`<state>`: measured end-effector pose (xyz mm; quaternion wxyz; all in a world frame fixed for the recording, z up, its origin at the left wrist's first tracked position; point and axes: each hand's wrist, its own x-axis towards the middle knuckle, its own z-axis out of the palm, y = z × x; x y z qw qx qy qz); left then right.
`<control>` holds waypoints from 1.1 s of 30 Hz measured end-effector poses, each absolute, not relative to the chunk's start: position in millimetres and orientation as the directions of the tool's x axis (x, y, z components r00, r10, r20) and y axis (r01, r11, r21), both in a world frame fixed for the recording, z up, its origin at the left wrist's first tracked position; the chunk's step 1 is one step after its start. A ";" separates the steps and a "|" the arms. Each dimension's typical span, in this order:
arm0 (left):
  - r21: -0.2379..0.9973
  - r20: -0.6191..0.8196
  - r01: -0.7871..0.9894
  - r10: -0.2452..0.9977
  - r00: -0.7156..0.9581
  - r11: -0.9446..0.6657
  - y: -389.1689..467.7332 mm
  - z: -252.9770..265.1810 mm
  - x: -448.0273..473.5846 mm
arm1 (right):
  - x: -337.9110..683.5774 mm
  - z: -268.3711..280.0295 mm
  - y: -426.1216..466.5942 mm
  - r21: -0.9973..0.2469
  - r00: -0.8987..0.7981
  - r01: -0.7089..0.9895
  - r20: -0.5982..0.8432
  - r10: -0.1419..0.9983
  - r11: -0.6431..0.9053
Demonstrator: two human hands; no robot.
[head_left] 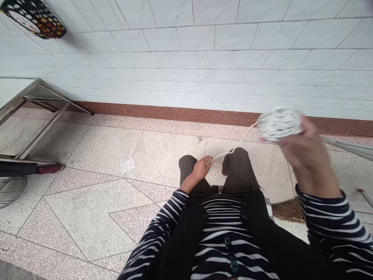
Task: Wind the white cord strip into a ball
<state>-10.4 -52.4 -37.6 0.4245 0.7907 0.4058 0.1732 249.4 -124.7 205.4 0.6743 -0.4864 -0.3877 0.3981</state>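
Note:
Raised at the right, my right hand [310,155] is wrapped round a white bundle [280,123] with dark flecks. Motion blurs it, and it looks like wound or woven cord. A pale cord [244,136] leaves the bundle's left side and slants down to my left hand [202,168]. That hand is closed on the cord's lower end, just above my knees. Between my two hands the cord hangs fairly straight, with a small bend near the right knee.
A small speckled ball [197,139] and a white paper scrap [128,166] lie on the floor. At left are a metal-framed table [48,116], another person's shoe [51,168] and a wire basket [11,190]. Broom bristles [288,210] are at right. A patterned thing [35,19] hangs upper left.

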 end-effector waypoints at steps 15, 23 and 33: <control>0.959 0.053 0.205 0.833 0.551 -0.197 -45.5 32.3 51.8 | 210.1 124.6 -117.3 -0.981 0.159 -0.162 -0.134 0.978 -0.108; 0.932 0.130 0.199 0.793 0.596 -0.302 -41.3 49.4 41.1 | 193.9 109.9 -123.2 -0.979 0.143 -0.144 -0.167 0.976 -0.146; 0.910 0.064 0.303 0.819 0.571 -0.282 -58.6 13.0 24.7 | 184.9 79.5 -126.2 -0.961 0.189 -0.248 -0.174 0.966 -0.124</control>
